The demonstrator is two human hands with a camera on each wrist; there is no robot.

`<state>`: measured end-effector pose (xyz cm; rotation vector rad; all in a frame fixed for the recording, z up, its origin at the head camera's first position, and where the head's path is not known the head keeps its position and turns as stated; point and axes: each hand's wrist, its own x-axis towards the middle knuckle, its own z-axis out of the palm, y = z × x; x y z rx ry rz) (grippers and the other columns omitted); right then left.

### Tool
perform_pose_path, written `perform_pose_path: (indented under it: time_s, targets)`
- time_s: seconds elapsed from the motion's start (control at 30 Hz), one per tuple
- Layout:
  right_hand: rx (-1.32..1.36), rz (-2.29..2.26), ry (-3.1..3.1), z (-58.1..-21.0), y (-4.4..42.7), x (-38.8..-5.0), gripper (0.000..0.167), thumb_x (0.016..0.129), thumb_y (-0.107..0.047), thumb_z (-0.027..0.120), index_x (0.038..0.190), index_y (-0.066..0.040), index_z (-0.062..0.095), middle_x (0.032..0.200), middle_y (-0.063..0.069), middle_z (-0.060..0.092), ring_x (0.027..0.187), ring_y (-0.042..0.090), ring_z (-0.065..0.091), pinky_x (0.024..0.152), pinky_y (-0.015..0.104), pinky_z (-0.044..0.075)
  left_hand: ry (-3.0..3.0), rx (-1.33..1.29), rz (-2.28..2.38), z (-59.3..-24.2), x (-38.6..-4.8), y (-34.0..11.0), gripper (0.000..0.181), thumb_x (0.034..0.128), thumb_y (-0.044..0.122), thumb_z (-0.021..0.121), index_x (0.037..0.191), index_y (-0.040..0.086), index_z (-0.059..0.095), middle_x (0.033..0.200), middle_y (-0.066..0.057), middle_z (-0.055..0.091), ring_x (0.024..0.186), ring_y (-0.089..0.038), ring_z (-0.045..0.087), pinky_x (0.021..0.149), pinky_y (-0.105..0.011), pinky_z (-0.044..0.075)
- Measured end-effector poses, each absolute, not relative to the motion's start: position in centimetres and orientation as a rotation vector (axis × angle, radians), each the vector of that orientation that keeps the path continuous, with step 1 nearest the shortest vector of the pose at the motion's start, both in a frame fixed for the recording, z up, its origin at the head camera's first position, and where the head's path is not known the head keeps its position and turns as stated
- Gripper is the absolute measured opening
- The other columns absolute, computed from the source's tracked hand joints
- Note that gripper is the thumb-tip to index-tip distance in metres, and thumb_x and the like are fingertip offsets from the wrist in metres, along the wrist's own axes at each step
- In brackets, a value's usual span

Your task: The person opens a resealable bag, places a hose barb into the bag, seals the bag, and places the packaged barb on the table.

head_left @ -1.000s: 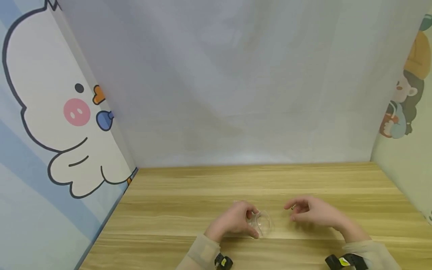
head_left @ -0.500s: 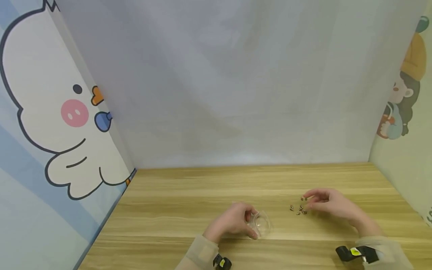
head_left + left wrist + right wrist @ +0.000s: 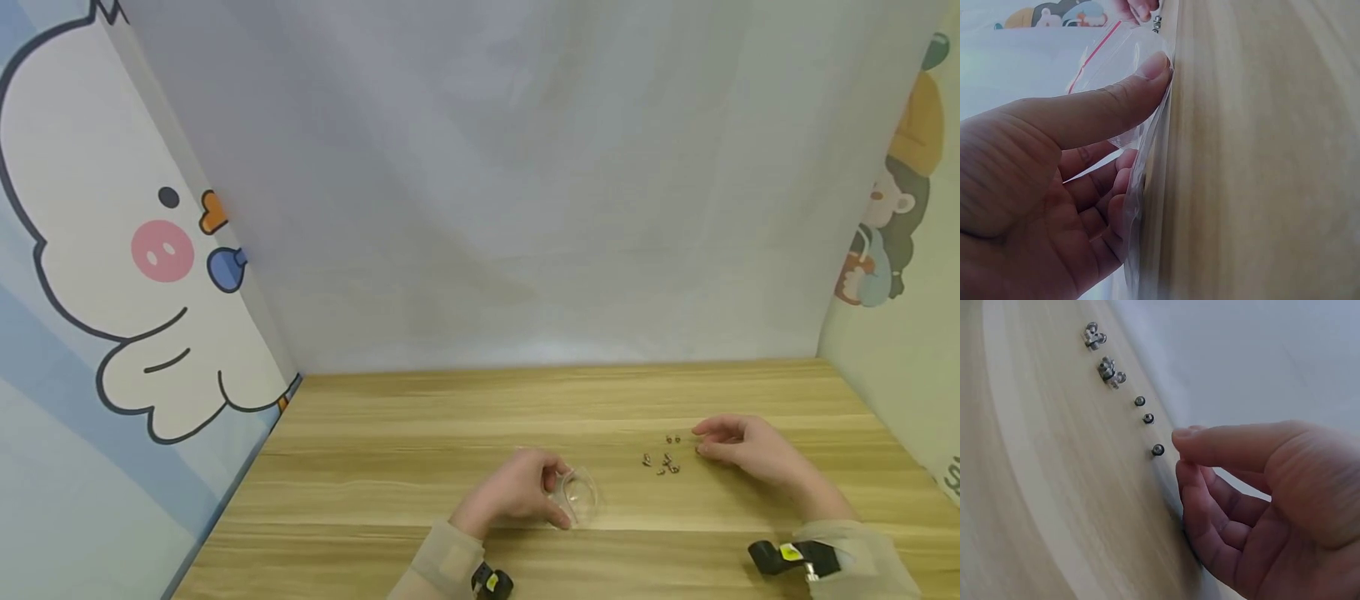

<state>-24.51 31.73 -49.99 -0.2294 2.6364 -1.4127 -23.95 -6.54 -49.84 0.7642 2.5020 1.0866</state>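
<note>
Currently left grip [image 3: 521, 486] holds bag [image 3: 585, 497]; right grip [image 3: 750, 450], loosely curled, beside screws [image 3: 1107, 370].

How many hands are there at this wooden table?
2: the left hand holds the clear plastic bag; the right hand is beside the small metal parts.

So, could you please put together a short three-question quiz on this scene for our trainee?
1. True or false: the left hand is holding nothing.
2. What colour is the stripe on the clear bag: (a) blue, (b) red or (c) green?
3. Fill in: the small metal pieces lie on the wooden table, nearer the ____ hand.

Key: 1. False, it holds the clear bag. 2. (b). 3. Right.
</note>
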Motion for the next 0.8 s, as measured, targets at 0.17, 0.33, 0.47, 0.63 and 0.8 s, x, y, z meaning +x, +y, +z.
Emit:
perform_pose_path:
  time_s: [0.17,0.33,0.47,0.63,0.8]
  targets:
    - [-0.242,-1.313,2.717,-50.07,31.8,-24.63,0.039,0.096,-0.013,0.079,0.125,0.01,0.068,0.106,0.01,0.073,0.094,0.019,0.065,0.078,0.025,0.054,2.508,0.765,1.081,-49.82,-24.04,-6.65,0.055,0.0654,0.004,0.103,0.112,0.003,0.074,0.082,0.001,0.06,0.07,-0.005,0.049,0.067,-0.022,0.046]
    - [-0.232,-1.241,2.748,-50.0,31.6,-24.55,0.038,0.095,-0.017,0.08,0.122,0.007,0.071,0.103,0.007,0.071,0.092,0.02,0.064,0.078,0.026,0.052,2.516,0.772,1.075,-49.75,-24.04,-6.64,0.056,0.0649,0.004,0.103,0.112,0.003,0.074,0.082,0.001,0.06,0.069,-0.005,0.049,0.067,-0.022,0.046]
    - [-0.217,-1.191,2.786,-50.09,31.46,-24.55,0.036,0.095,-0.02,0.081,0.119,0.005,0.073,0.1,0.004,0.07,0.09,0.019,0.063,0.077,0.028,0.051,2.531,0.774,1.059,-49.68,-23.95,-6.66,0.056,0.0651,0.006,0.103,0.113,0.004,0.074,0.082,0.002,0.06,0.07,-0.005,0.049,0.067,-0.022,0.046]
    - [-0.209,-1.121,2.829,-50.28,31.47,-24.58,0.035,0.095,-0.023,0.082,0.118,0.002,0.075,0.099,0.002,0.071,0.09,0.018,0.063,0.078,0.032,0.051,2.54,0.771,1.055,-49.6,-23.7,-6.68,0.056,0.0646,0.006,0.103,0.112,0.005,0.074,0.082,0.003,0.06,0.07,-0.004,0.05,0.067,-0.022,0.047]
    - [-0.205,-1.109,2.837,-50.31,31.41,-24.56,0.032,0.095,-0.024,0.082,0.115,0.0,0.077,0.098,0.001,0.071,0.089,0.017,0.063,0.078,0.032,0.051,2.531,0.763,1.075,-49.54,-23.55,-6.63,0.056,0.0641,0.005,0.103,0.112,0.005,0.074,0.082,0.002,0.06,0.069,-0.004,0.049,0.067,-0.022,0.046]
